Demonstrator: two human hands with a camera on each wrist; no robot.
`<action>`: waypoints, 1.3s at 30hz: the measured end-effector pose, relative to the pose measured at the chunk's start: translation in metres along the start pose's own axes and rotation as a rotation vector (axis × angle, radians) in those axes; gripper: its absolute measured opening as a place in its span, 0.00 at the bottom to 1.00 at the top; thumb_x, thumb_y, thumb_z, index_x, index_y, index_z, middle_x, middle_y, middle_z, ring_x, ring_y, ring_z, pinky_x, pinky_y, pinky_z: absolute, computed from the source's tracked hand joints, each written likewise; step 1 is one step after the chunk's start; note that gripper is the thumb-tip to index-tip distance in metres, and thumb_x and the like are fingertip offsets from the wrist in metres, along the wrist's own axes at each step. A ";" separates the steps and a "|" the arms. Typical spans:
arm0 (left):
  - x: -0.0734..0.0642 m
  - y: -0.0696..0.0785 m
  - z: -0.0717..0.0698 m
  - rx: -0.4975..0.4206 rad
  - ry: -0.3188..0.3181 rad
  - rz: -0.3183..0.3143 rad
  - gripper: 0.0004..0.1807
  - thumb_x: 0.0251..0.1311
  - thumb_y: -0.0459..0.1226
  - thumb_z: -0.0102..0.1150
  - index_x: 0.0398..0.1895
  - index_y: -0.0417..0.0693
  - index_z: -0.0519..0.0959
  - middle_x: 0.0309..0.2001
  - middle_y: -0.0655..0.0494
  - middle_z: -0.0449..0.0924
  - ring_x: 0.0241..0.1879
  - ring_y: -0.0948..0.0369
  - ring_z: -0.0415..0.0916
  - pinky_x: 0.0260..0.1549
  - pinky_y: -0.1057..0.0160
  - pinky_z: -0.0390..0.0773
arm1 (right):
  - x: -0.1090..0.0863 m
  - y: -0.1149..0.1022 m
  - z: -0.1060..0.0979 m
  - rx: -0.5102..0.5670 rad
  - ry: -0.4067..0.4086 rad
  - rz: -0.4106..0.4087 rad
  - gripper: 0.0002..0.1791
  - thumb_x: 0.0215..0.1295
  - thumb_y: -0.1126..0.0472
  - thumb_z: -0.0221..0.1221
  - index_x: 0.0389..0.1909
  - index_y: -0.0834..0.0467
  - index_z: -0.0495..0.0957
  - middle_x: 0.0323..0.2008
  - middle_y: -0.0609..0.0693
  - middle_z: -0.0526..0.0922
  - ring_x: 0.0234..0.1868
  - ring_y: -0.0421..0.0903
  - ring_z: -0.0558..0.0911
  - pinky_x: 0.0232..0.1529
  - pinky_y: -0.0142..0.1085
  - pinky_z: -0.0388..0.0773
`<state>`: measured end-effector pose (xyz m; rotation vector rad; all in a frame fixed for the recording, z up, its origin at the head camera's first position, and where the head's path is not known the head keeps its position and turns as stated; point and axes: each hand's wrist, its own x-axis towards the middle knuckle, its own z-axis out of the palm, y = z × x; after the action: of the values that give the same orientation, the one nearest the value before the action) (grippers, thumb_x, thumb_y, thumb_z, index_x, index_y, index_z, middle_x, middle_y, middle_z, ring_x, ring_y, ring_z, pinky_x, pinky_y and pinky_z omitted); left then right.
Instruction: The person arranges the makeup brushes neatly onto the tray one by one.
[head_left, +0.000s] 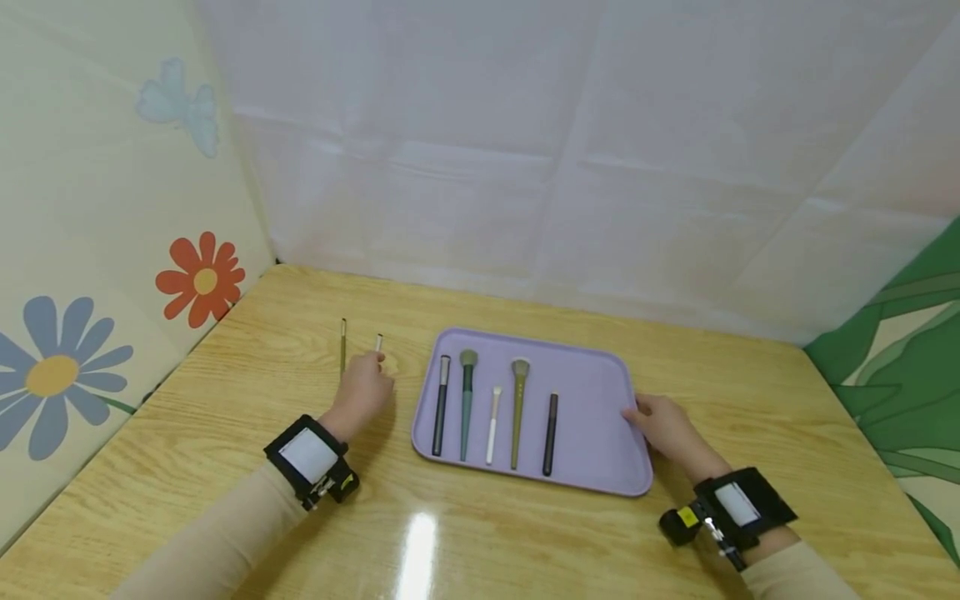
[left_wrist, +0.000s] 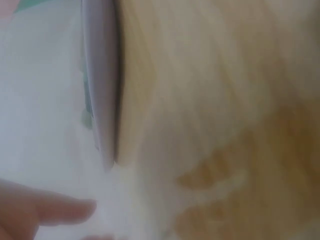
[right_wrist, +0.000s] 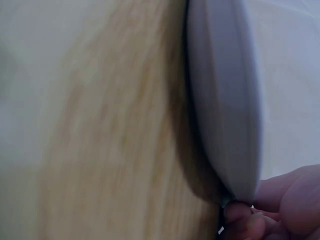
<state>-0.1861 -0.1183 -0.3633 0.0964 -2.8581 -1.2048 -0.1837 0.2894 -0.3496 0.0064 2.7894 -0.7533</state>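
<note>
On a lilac tray (head_left: 592,417) lie several makeup brushes: a black brush with a silver neck (head_left: 439,417), a green brush (head_left: 466,408), a white brush (head_left: 492,433), an olive brush (head_left: 517,417) and a shorter black brush (head_left: 551,433). Left of the tray, my left hand (head_left: 363,387) reaches down over another brush (head_left: 378,342), whose tip shows past the fingers; the rest is covered. In the left wrist view the thumb (left_wrist: 65,211) is straight, with nothing visible against it. My right hand (head_left: 663,425) pinches the tray's right rim; the right wrist view shows fingers (right_wrist: 245,225) under the edge.
A thin olive brush (head_left: 343,346) lies on the wood-grain table (head_left: 247,367) left of my left hand. A pale cloth (head_left: 525,167) hangs behind the table's back edge. Flower-printed panels (head_left: 90,250) border the left side, and a green leaf print (head_left: 900,358) the right.
</note>
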 end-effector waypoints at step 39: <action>0.023 -0.025 -0.032 0.074 -0.008 -0.211 0.12 0.58 0.27 0.47 0.40 0.22 0.70 0.42 0.27 0.68 0.43 0.37 0.67 0.40 0.45 0.71 | 0.001 0.001 0.001 0.004 0.001 -0.006 0.26 0.74 0.63 0.48 0.63 0.80 0.60 0.57 0.76 0.70 0.54 0.63 0.75 0.52 0.55 0.75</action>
<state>-0.2064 -0.1604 -0.3591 0.4060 -2.9598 -1.1315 -0.1846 0.2899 -0.3512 -0.0006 2.7899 -0.7601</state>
